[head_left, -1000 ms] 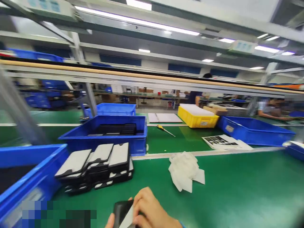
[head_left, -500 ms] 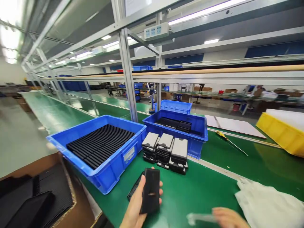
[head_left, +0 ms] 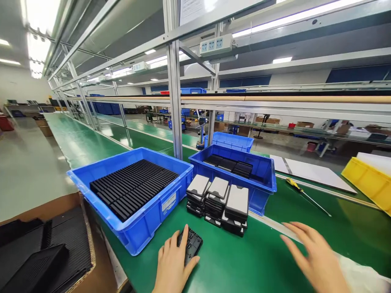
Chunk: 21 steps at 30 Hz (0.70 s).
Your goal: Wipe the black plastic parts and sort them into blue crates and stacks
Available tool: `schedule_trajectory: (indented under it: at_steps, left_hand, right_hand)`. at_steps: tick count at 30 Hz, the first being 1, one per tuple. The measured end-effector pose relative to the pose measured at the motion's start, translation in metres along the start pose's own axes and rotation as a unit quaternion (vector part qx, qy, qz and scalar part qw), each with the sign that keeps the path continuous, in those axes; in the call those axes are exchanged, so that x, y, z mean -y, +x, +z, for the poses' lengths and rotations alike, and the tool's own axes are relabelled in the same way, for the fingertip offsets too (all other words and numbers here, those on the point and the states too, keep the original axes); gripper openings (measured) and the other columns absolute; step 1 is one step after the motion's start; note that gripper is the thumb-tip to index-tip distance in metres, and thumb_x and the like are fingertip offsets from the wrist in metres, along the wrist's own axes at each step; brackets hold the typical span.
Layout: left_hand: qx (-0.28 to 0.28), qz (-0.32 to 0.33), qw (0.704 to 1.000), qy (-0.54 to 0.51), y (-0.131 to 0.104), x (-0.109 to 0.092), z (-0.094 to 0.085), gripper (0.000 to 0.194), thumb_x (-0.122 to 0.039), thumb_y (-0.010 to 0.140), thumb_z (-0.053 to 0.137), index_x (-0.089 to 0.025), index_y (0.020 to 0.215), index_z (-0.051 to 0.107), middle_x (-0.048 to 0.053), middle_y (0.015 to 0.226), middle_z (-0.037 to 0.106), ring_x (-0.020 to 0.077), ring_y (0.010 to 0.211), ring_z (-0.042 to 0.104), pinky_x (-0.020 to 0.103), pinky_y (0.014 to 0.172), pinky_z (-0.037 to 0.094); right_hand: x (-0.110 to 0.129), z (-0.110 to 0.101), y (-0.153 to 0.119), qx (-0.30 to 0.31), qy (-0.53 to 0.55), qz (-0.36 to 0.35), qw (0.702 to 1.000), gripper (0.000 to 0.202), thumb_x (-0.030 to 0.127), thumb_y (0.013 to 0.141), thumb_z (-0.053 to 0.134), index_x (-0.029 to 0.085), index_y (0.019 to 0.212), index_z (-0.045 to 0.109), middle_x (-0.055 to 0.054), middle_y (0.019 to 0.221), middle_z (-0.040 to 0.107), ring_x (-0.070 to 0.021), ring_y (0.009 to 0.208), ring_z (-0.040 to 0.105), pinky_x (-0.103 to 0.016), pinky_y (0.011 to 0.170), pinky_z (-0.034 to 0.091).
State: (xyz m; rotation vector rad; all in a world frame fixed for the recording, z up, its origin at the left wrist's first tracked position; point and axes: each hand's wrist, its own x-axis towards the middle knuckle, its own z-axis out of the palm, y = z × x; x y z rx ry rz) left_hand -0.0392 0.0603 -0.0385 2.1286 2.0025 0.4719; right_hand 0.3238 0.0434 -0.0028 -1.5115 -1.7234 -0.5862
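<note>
My left hand (head_left: 173, 260) lies over a black plastic shell (head_left: 193, 244) on the green table, touching its upper face. The index finger stretches across the shell, and the thumb is spread out by its lower right edge. Part of the shell is hidden under the fingers. To the right, my right hand (head_left: 316, 256) hovers above the table with its fingers apart and nothing in them. Below that hand is a white, crumpled, cloth-like sheet (head_left: 362, 273), partly covered. Stacks of black-and-white flat cases (head_left: 218, 189) stand beyond my left hand.
A blue bin (head_left: 143, 236) holds rows of black flat parts. Behind the stacks is another blue bin (head_left: 262, 199) with black parts. A yellow-handled screwdriver (head_left: 295, 185) lies at right, near a yellow bin (head_left: 366, 179). At lower left stands a cardboard box (head_left: 104, 264) with black pieces.
The black case that my left hand held is no longer in it; the hand now rests on the shell. My right hand has risen, and the blurred clear strip beside it is gone from view.
</note>
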Motion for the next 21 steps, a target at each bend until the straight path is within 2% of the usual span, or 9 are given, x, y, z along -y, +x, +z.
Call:
schedule_trajectory:
  at_steps: [4, 7, 11, 14, 16, 17, 19, 20, 21]
  left_hand:
    - [-0.051, 0.056, 0.994, -0.074, -0.005, 0.006, 0.002, 0.062, -0.045, 0.088, 0.048, -0.026, 0.145, 0.034, 0.013, 0.147, 0.042, 0.0325, 0.134, 0.038, 0.052, 0.107, 0.035]
    - [-0.017, 0.092, 0.980, -0.174, -0.010, 0.007, 0.002, 0.058, -0.046, 0.088, 0.050, -0.030, 0.142, 0.040, 0.009, 0.146, 0.044, 0.0298, 0.133, 0.041, 0.049, 0.108, 0.038]
    - [0.042, 0.120, 0.945, -0.301, -0.013, -0.002, 0.001, 0.056, -0.049, 0.082, 0.058, -0.027, 0.133, 0.053, 0.011, 0.140, 0.051, 0.0289, 0.130, 0.047, 0.044, 0.109, 0.038]
    - [0.055, 0.127, 0.906, -0.399, -0.011, -0.016, 0.002, 0.053, -0.053, 0.081, 0.059, -0.028, 0.128, 0.059, 0.010, 0.135, 0.055, 0.0275, 0.126, 0.050, 0.042, 0.108, 0.038]
    - [0.118, 0.095, 0.840, -0.520, -0.009, -0.027, 0.005, 0.055, -0.059, 0.083, 0.054, -0.024, 0.125, 0.061, 0.013, 0.127, 0.061, 0.0277, 0.116, 0.057, 0.043, 0.103, 0.042]
    - [0.179, 0.067, 0.780, -0.595, -0.008, -0.031, 0.007, 0.060, -0.063, 0.083, 0.050, -0.020, 0.122, 0.063, 0.015, 0.122, 0.064, 0.0284, 0.110, 0.061, 0.045, 0.101, 0.044]
    - [0.302, 0.009, 0.612, -0.731, -0.006, -0.038, 0.010, 0.070, -0.069, 0.082, 0.046, -0.012, 0.116, 0.066, 0.018, 0.112, 0.068, 0.0316, 0.104, 0.064, 0.049, 0.100, 0.043]
    - [0.340, -0.008, 0.535, -0.773, -0.006, -0.040, 0.011, 0.070, -0.069, 0.081, 0.046, -0.011, 0.116, 0.066, 0.018, 0.112, 0.068, 0.0334, 0.107, 0.063, 0.051, 0.101, 0.042]
    - [0.356, -0.012, 0.481, -0.801, -0.007, -0.042, 0.011, 0.069, -0.068, 0.082, 0.048, -0.012, 0.119, 0.064, 0.018, 0.115, 0.067, 0.0342, 0.111, 0.061, 0.054, 0.101, 0.041]
  right_hand:
    - [0.051, 0.054, 0.034, 0.058, 0.022, -0.086, 0.994, 0.045, 0.048, 0.098, 0.035, 0.021, 0.121, 0.062, -0.013, 0.120, 0.062, -0.0242, 0.101, 0.065, -0.035, 0.076, 0.060]
    - [0.058, 0.074, 0.049, 0.080, 0.045, -0.115, 0.989, 0.041, 0.041, 0.100, 0.034, 0.022, 0.117, 0.066, -0.011, 0.121, 0.064, -0.0228, 0.095, 0.069, -0.036, 0.076, 0.061]
    - [0.050, 0.069, 0.054, 0.065, 0.085, -0.114, 0.988, 0.037, 0.039, 0.099, 0.039, 0.024, 0.111, 0.070, -0.008, 0.117, 0.067, -0.0211, 0.094, 0.070, -0.033, 0.080, 0.061]
    - [0.054, 0.050, 0.057, -0.011, 0.149, -0.097, 0.984, 0.029, 0.031, 0.097, 0.046, 0.024, 0.113, 0.069, -0.004, 0.115, 0.068, -0.0181, 0.099, 0.068, -0.029, 0.091, 0.056]
    - [0.063, 0.035, 0.057, -0.045, 0.205, -0.083, 0.974, 0.028, 0.024, 0.094, 0.050, 0.026, 0.116, 0.066, -0.001, 0.119, 0.066, -0.0153, 0.103, 0.066, -0.024, 0.099, 0.049]
    - [0.068, 0.027, 0.054, -0.044, 0.235, -0.086, 0.967, 0.028, 0.024, 0.093, 0.051, 0.027, 0.117, 0.066, 0.000, 0.120, 0.065, -0.0147, 0.103, 0.066, -0.022, 0.100, 0.048]
    - [0.080, 0.015, 0.045, 0.001, 0.288, -0.095, 0.953, 0.025, 0.027, 0.092, 0.053, 0.030, 0.113, 0.067, 0.001, 0.117, 0.067, -0.0157, 0.102, 0.067, -0.018, 0.094, 0.051]
    - [0.085, 0.011, 0.039, 0.031, 0.306, -0.097, 0.947, 0.022, 0.029, 0.092, 0.053, 0.031, 0.108, 0.068, 0.001, 0.111, 0.070, -0.0167, 0.100, 0.068, -0.018, 0.089, 0.054]
    - [0.091, 0.008, 0.032, 0.060, 0.318, -0.096, 0.941, 0.019, 0.031, 0.092, 0.053, 0.032, 0.102, 0.070, 0.001, 0.106, 0.071, -0.0176, 0.096, 0.069, -0.018, 0.083, 0.057]
